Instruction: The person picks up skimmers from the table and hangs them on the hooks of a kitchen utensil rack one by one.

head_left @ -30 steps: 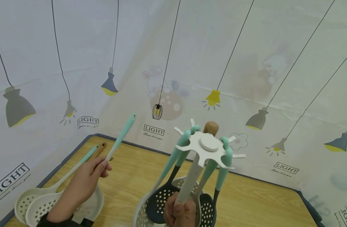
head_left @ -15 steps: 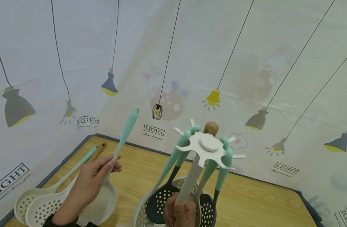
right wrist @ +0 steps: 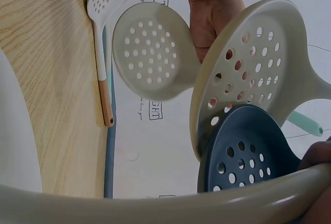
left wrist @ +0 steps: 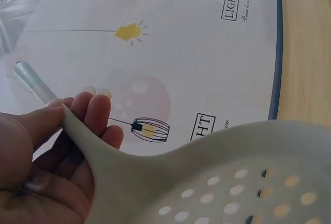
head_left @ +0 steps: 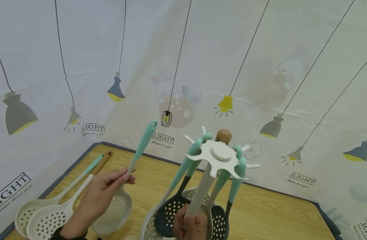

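A cream skimmer (head_left: 145, 138) with a mint handle end is pinched at its shaft between the thumb and fingers of my left hand (head_left: 100, 191). It stands upright, handle up, and its perforated head (left wrist: 139, 177) fills the lower part of the left wrist view. My right hand (head_left: 190, 221) grips the pale post (head_left: 201, 190) of a utensil stand. Several utensils with mint handles hang from the stand's white hooked top (head_left: 220, 151), among them a dark skimmer (right wrist: 248, 136) and a large cream one (right wrist: 295, 43). Some hooks carry no handle.
Left of my left hand, a wooden-handled white skimmer (head_left: 48, 230) and a mint-handled cream one (head_left: 24, 203) lie overlapping on the wood-grain table (head_left: 279, 213). The table has a dark edge band (head_left: 132, 152). Behind it hangs a lamp-printed cloth (head_left: 237, 60).
My left hand has moved right with the skimmer, away from the two lying skimmers and nearer the stand. My right hand and the stand have stayed put.
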Tool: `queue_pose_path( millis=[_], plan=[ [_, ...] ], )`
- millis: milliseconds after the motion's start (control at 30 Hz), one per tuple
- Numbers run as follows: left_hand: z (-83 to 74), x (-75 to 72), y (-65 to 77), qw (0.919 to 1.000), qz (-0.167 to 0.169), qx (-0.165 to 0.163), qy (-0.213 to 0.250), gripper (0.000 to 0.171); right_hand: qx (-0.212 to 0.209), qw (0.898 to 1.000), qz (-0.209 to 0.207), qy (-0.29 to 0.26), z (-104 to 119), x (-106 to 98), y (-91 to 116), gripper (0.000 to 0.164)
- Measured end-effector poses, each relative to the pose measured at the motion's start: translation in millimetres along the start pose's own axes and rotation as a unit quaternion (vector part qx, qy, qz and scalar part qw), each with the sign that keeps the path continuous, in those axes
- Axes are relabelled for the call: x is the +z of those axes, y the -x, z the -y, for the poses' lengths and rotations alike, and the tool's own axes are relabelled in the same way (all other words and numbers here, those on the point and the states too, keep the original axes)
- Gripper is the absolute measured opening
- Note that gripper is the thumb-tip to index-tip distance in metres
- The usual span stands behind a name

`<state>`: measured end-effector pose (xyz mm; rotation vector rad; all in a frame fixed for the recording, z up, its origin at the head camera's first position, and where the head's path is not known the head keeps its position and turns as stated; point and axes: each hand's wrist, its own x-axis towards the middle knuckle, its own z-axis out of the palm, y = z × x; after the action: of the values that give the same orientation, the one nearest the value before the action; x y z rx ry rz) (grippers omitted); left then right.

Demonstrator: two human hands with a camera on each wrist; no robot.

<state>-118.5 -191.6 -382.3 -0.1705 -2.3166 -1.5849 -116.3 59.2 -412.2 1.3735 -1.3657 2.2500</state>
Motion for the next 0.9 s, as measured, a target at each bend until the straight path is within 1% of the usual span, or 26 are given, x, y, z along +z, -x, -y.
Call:
queue_pose_path(
  millis=[100,233,300,467,700,900],
  plan=[
    [-0.9,3.5,1.2,0.9999,0.003,0.009,0.008,0.024,0.001,1.000,-0.001,0.002,0.2,0.1,0.1,0.046],
    [-2.0,4.2,1.8,0.9999,0.014,-0.001,0.009,0.023,0.001,1.000,-0.001,0.001,0.3,0.5,-0.2,0.046],
    [-1.8,3.9,2.1,0.9998,0.015,0.000,0.009,0.023,0.000,1.000,0.000,0.000,0.2,0.6,-0.3,0.046],
    [0.2,3.6,2.6,0.9997,0.010,0.016,0.015,0.023,-0.004,1.000,0.001,-0.002,-0.1,0.6,-0.3,0.045],
    [0.6,3.2,3.9,0.9984,0.013,0.037,0.041,0.023,-0.006,1.000,-0.001,-0.003,-0.4,0.6,-0.3,0.045],
    [0.0,2.5,4.7,0.9980,0.007,0.045,0.044,0.025,-0.007,1.000,0.000,-0.003,-0.4,0.5,-0.2,0.045]
  ],
)
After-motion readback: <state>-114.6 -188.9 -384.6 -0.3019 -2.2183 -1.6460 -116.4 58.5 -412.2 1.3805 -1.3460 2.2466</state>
